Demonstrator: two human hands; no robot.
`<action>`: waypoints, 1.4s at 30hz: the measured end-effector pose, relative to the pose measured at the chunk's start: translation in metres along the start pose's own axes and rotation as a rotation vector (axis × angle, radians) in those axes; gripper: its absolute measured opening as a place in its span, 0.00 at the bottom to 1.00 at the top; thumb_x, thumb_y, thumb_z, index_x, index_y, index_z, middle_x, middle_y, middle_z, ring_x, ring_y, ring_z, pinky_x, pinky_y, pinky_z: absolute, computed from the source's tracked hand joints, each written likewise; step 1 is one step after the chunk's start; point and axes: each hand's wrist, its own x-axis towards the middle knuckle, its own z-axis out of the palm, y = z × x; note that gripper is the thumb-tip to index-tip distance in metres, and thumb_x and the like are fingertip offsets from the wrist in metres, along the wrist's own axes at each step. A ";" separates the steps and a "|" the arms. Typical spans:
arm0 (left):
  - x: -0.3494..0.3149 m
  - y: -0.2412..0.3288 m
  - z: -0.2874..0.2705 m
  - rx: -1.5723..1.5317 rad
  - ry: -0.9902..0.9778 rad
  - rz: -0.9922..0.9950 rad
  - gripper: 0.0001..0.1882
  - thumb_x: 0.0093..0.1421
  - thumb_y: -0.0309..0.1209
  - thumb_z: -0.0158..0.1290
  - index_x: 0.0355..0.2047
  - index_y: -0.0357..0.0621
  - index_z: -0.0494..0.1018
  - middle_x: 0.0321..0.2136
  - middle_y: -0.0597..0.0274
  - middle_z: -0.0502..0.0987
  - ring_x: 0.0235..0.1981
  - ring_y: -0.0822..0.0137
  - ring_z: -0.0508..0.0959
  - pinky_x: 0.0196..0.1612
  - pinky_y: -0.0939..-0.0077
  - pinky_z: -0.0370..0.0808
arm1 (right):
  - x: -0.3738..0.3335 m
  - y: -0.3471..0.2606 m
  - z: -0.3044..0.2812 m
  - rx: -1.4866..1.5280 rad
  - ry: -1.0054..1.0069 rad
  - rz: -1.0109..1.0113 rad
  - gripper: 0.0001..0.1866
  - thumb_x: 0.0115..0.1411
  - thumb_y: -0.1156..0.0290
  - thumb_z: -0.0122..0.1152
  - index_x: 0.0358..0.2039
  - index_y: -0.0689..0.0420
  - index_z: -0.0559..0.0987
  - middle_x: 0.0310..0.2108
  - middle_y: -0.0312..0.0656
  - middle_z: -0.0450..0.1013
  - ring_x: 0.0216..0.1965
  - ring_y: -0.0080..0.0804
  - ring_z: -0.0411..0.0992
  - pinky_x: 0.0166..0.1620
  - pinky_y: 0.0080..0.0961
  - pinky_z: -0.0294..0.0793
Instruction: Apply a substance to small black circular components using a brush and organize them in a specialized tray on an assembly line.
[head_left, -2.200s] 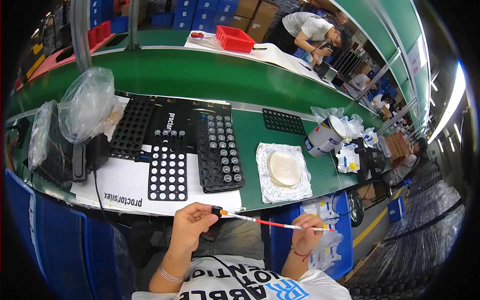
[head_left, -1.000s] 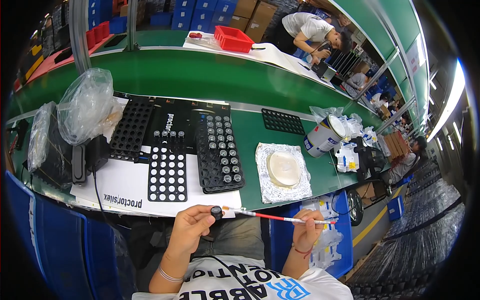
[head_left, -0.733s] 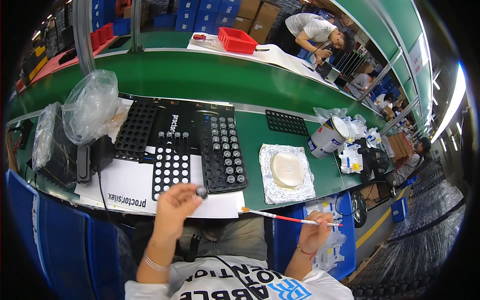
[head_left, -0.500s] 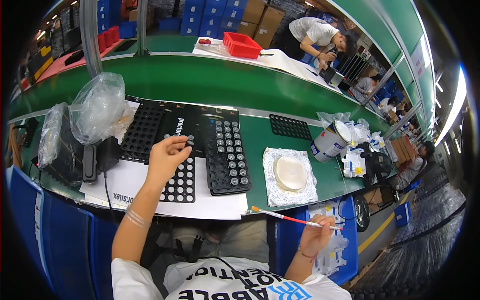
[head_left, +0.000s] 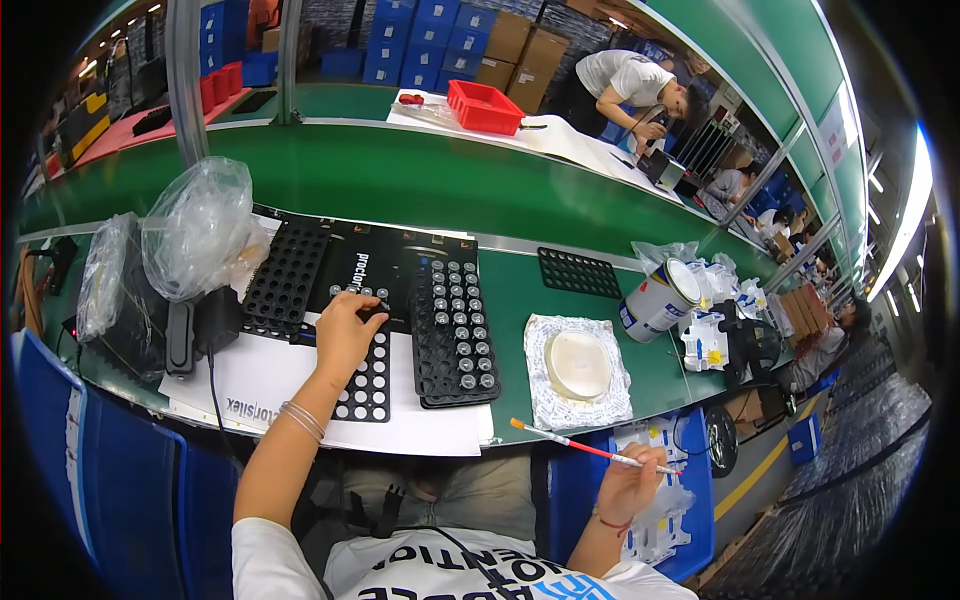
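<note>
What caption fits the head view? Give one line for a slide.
Left hand reaches onto a black tray; right hand holds a thin brush.

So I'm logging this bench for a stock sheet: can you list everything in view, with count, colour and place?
Trays: three, black, holed, mid-bench; small one farther right.
Paper sheet: one, white, under the front tray.
Foil pad: one, silver, holding a pale disc, right of the trays.
Can: one, white and blue, tipped, right.
Plastic bags: two, clear, left.
Red bin: one, back table.
Brush: one, thin, red and white, at the bench's front edge.
Left hand: on the front tray.
Right hand: shut on the brush.
</note>
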 end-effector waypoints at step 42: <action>0.000 0.004 0.012 0.176 0.071 -0.143 0.11 0.43 0.34 0.59 0.26 0.43 0.73 0.29 0.64 0.72 0.29 0.65 0.75 0.33 0.73 0.72 | 0.001 0.003 0.002 0.021 -0.020 0.026 0.08 0.56 0.71 0.50 0.24 0.60 0.66 0.19 0.40 0.65 0.21 0.24 0.61 0.25 0.16 0.62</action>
